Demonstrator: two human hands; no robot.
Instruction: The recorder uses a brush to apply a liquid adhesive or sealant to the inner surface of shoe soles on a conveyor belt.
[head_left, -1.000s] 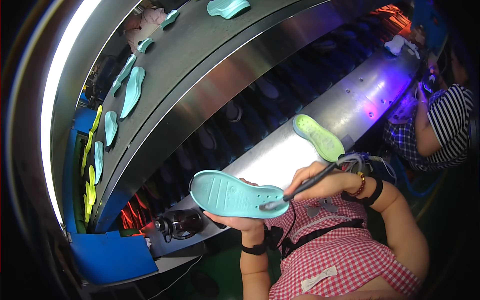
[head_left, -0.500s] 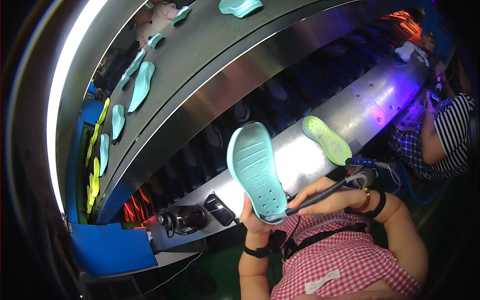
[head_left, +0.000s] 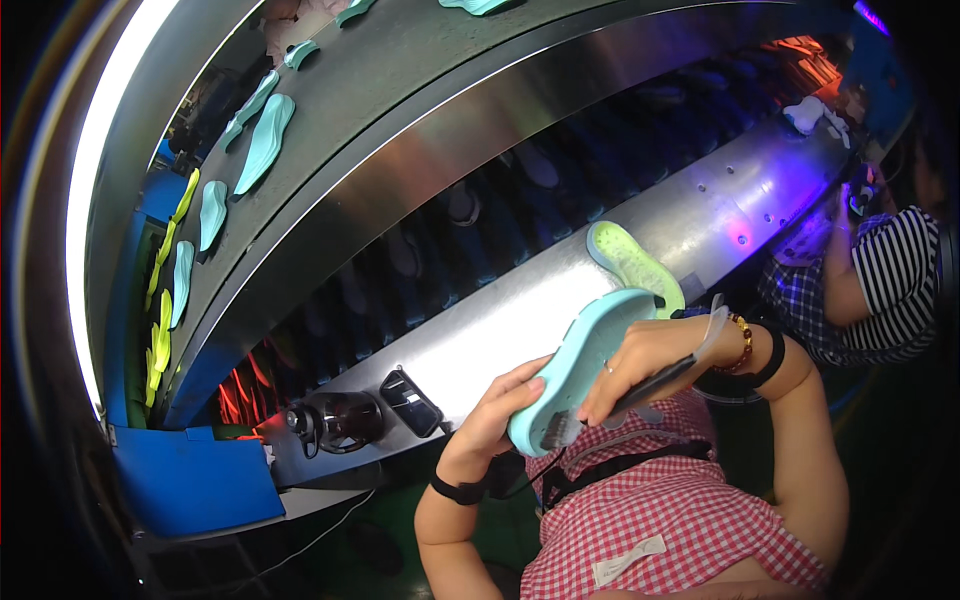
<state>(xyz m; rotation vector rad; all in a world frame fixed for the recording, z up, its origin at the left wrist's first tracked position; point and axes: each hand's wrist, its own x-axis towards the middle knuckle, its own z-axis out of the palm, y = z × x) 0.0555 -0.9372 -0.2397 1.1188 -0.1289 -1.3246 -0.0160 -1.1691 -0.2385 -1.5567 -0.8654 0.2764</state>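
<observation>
A pale turquoise shoe sole (head_left: 570, 365) is tilted in front of my chest, its long axis slanting up to the right. My left hand (head_left: 490, 412) grips its left edge near the lower end, thumb on the near face. In my right hand (head_left: 648, 360) is a black-handled brush (head_left: 660, 382), with a clear tube at its rear end. The brush's bristles lie against the sole's face near the lower end. Just behind the sole, a yellow-green sole with a bluish rim (head_left: 640, 268) rests on the metal ledge (head_left: 500, 320) and is partly covered.
Beyond the ledge, a dark conveyor belt (head_left: 350, 110) carries turquoise soles (head_left: 265, 145) and yellow-green pieces (head_left: 160, 345). A dark jug (head_left: 345, 420) and a phone (head_left: 410, 402) are on the ledge at left. A co-worker in a striped sleeve (head_left: 900, 265) works at right.
The sole has swung from near upright to leaning right, its face tilted more toward me. My left hand has shifted left along with its lower end. The brush now shows its bristles on the sole's face.
</observation>
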